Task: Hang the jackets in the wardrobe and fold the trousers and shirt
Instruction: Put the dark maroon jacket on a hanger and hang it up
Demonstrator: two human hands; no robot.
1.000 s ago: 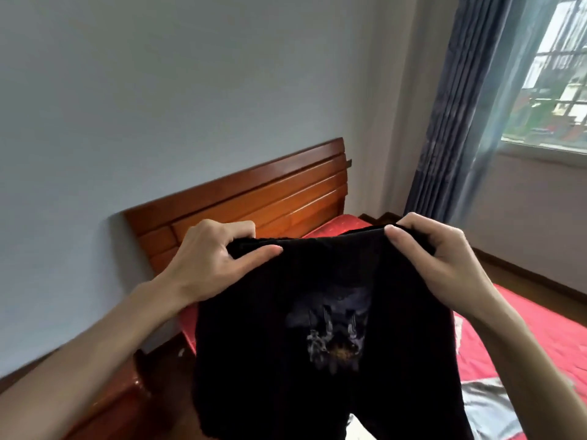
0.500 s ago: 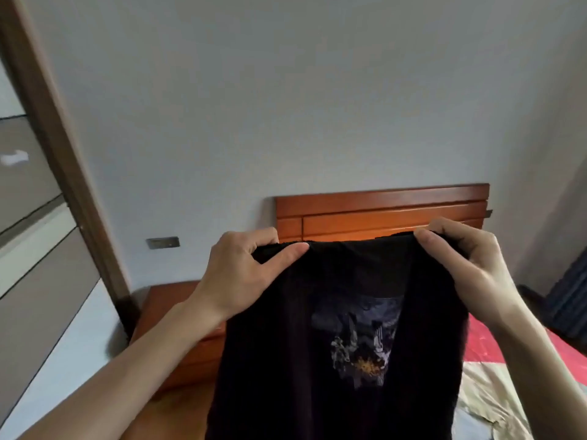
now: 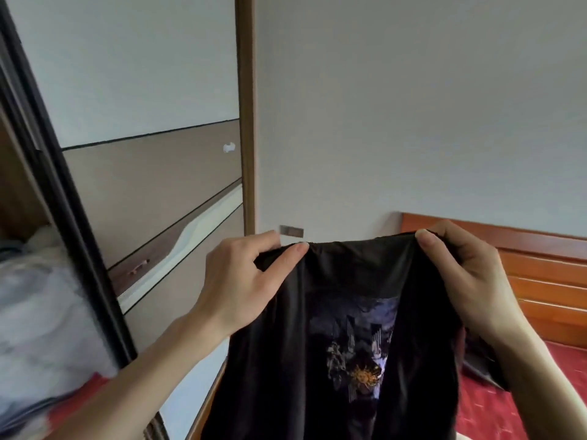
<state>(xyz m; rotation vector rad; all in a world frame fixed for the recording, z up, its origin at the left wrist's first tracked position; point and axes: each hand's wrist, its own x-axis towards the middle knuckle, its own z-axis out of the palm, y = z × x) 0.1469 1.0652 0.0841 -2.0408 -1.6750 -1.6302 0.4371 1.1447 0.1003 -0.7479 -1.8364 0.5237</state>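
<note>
A black shirt [image 3: 333, 360] with a grey and orange print on its front hangs in the air before me, folded in at both sides. My left hand [image 3: 241, 281] pinches its top left corner between thumb and fingers. My right hand [image 3: 463, 274] grips the top right corner. The wardrobe [image 3: 152, 185] stands to the left, its grey and white sliding door beside the wall. In the opening at the far left, blurred pale clothes [image 3: 35, 312] lie inside.
A wooden headboard [image 3: 540, 281] and a red bedspread [image 3: 508, 401] are at the lower right. A dark door track [image 3: 73, 236] runs down the wardrobe's left part. A small wall plate [image 3: 290, 231] sits just above my left hand.
My view has swung left from the window and bed to the wardrobe. Both hands keep the same hold on the black shirt, carried along with the turn.
</note>
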